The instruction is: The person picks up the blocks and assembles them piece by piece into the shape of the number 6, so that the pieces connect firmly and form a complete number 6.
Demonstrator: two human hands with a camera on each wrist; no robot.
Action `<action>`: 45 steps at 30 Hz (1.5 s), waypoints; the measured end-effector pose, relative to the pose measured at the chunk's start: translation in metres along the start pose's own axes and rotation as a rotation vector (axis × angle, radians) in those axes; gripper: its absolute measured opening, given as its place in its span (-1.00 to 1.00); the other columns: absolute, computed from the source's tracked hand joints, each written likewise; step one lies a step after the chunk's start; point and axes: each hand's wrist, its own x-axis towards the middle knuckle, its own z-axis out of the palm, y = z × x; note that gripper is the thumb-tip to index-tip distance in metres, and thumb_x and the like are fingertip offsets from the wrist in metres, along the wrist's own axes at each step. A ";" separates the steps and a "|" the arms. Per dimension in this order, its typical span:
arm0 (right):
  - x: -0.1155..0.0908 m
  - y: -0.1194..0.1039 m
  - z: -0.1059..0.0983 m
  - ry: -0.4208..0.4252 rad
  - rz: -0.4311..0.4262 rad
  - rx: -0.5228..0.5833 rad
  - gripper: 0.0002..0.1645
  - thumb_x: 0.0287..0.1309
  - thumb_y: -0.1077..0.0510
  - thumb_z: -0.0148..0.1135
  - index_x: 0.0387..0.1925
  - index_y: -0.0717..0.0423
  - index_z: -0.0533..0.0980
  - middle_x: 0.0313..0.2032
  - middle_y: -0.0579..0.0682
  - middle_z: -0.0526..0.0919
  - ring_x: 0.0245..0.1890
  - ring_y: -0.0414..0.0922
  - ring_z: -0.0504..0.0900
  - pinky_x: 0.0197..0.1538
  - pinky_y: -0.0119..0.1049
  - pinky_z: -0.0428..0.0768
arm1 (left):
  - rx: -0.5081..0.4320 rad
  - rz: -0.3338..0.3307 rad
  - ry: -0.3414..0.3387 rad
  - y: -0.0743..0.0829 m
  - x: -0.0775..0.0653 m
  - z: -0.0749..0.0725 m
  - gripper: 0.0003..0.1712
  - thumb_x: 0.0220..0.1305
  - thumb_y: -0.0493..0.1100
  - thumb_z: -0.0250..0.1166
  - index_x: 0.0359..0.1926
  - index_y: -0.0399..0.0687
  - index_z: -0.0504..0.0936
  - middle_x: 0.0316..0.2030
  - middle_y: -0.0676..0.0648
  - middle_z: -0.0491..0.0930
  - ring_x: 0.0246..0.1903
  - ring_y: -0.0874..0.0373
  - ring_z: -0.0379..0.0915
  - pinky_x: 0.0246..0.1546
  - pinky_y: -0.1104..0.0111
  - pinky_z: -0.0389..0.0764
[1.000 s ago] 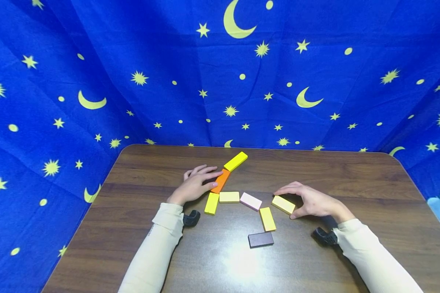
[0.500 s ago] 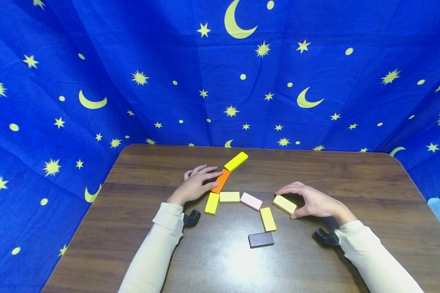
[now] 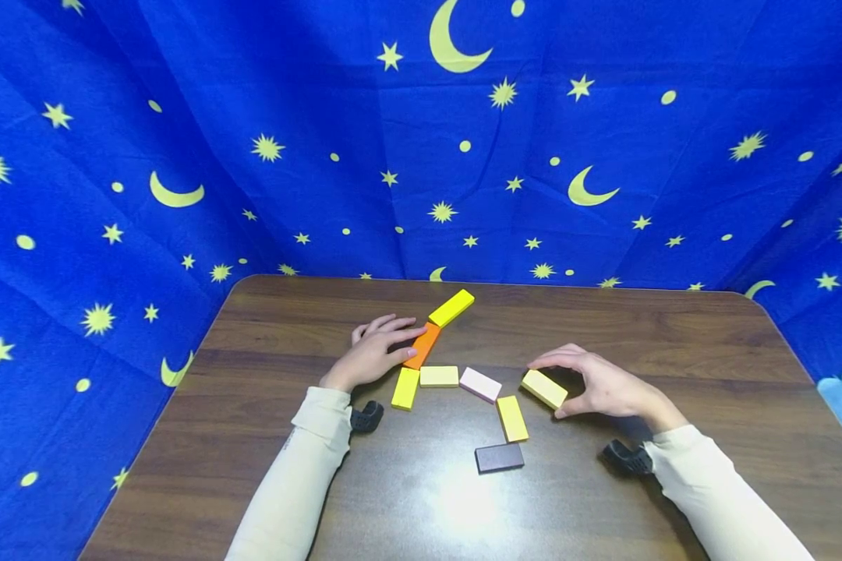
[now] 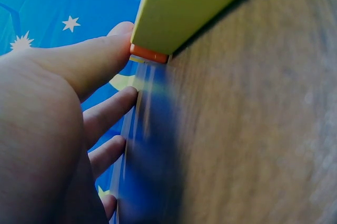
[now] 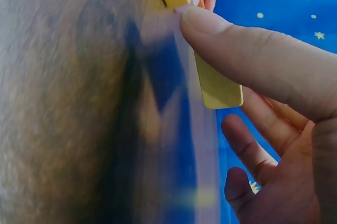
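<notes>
My right hand (image 3: 606,386) pinches a pale yellow wooden block (image 3: 544,389) between thumb and fingers, thumb on its near end. In the right wrist view this block (image 5: 220,84) shows behind the thumb, a little off the tabletop. My left hand (image 3: 375,354) rests by an orange block (image 3: 423,347), its thumb and index fingertips touching that block's left side. The other left fingers are spread loosely over the table. Beyond the orange block lies a bright yellow block (image 3: 452,308); at its near end is another yellow block (image 3: 405,389), which looms large in the left wrist view.
Between the hands lie a cream block (image 3: 439,377), a pale pink block (image 3: 480,385) and a yellow block (image 3: 512,419). Nearer sits a dark block (image 3: 500,458). The brown wooden table (image 3: 673,335) ends at a blue star-patterned cloth (image 3: 365,117).
My right hand shifts the pale yellow block slightly right, then lifts it a little. My left hand keeps its place at the orange block, and the other blocks stay put.
</notes>
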 end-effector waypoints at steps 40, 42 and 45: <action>0.031 -0.064 0.026 0.003 -0.244 0.040 -0.11 -0.24 0.12 0.68 0.24 -0.04 0.52 0.15 -0.15 0.58 0.16 -0.13 0.45 0.15 -0.10 0.49 | -0.003 -0.005 0.004 0.000 0.000 0.000 -0.47 0.50 0.12 0.14 0.43 0.29 0.43 0.48 0.01 0.27 0.50 -0.14 -0.07 0.32 -0.23 -0.14; 0.032 -0.067 0.028 -0.004 -0.257 0.044 -0.12 -0.23 0.12 0.68 0.23 0.00 0.52 0.16 -0.14 0.57 0.16 -0.13 0.45 0.15 -0.11 0.49 | -0.002 -0.001 0.008 0.000 0.000 0.000 -0.47 0.50 0.12 0.14 0.43 0.28 0.43 0.47 0.01 0.27 0.50 -0.14 -0.07 0.31 -0.24 -0.14; 0.034 -0.071 0.032 -0.019 -0.260 0.053 -0.12 -0.22 0.12 0.67 0.23 0.04 0.52 0.17 -0.14 0.57 0.14 -0.15 0.45 0.14 -0.13 0.50 | 0.002 0.000 0.011 -0.001 0.000 0.000 -0.47 0.50 0.12 0.13 0.43 0.28 0.43 0.47 0.01 0.27 0.50 -0.14 -0.06 0.31 -0.24 -0.14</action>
